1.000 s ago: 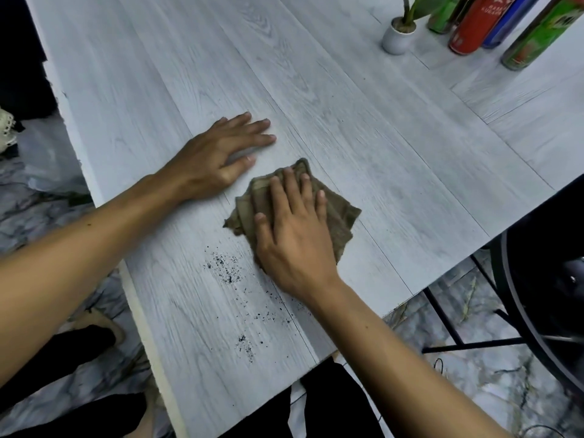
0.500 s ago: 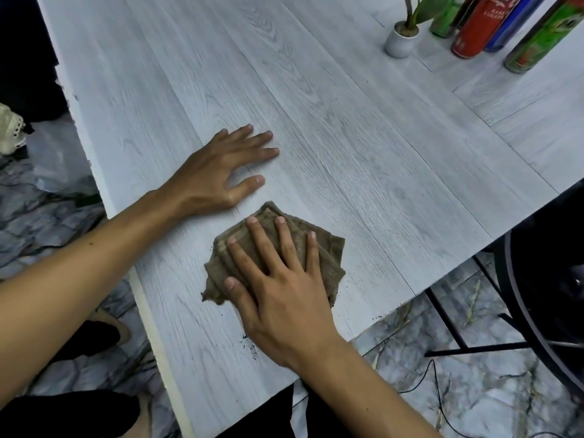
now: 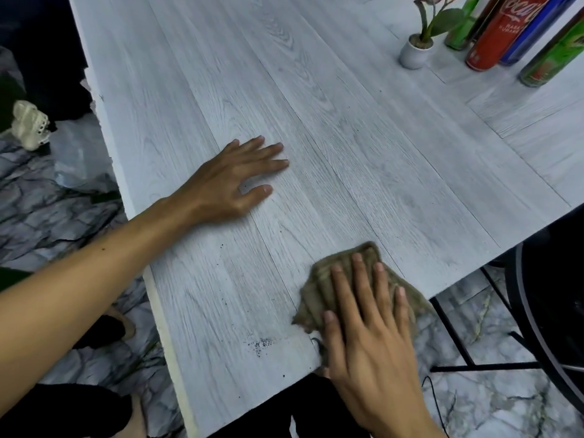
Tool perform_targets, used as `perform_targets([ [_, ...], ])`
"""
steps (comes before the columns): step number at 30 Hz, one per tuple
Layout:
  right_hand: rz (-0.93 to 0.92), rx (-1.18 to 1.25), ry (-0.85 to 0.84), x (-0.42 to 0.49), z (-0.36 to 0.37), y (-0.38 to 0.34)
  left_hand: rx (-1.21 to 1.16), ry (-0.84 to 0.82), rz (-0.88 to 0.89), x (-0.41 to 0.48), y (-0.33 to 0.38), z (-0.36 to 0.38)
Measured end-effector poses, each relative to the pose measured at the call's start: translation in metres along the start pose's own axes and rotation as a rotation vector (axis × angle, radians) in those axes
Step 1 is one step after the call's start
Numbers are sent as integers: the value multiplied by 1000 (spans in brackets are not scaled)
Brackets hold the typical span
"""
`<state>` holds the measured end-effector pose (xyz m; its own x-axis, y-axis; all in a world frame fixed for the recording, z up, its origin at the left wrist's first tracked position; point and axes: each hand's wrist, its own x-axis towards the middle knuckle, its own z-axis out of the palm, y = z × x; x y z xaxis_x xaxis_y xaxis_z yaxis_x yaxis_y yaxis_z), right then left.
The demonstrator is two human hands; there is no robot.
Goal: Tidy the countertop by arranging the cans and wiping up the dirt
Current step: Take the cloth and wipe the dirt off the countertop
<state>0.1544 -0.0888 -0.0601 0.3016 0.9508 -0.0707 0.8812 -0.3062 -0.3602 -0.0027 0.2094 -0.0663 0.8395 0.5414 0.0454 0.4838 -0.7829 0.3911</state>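
My right hand presses flat on a brown cloth at the near edge of the pale wood-grain countertop; part of the cloth hangs over the edge. A small patch of dark dirt specks lies just left of the cloth near the edge. My left hand rests flat on the countertop, fingers spread, holding nothing. Several cans stand at the far right: a red can, a blue can, a green can and another green can.
A small white pot with a plant stands left of the cans. A black round object and a black metal frame are off the table's right edge. Marble-patterned floor lies below.
My right hand has dragged the cloth right and toward the near edge, partly over it. Most of the dirt is gone from the surface; a small patch shows. My left hand has stayed put.
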Motion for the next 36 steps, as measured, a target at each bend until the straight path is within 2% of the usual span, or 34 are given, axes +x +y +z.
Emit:
perform_targets([
  [4,158,-3,-19,18,-14,29,10,4,-20,-6,2,1],
  [13,232,-32,29,84,-16,38,18,33,-78,-18,4,4],
  [23,105,28,50,125,0,-14,6,34,-85,-32,-4,-2],
  [36,-204,129,-65,72,35,-110,-101,56,-127,-42,-14,-5],
])
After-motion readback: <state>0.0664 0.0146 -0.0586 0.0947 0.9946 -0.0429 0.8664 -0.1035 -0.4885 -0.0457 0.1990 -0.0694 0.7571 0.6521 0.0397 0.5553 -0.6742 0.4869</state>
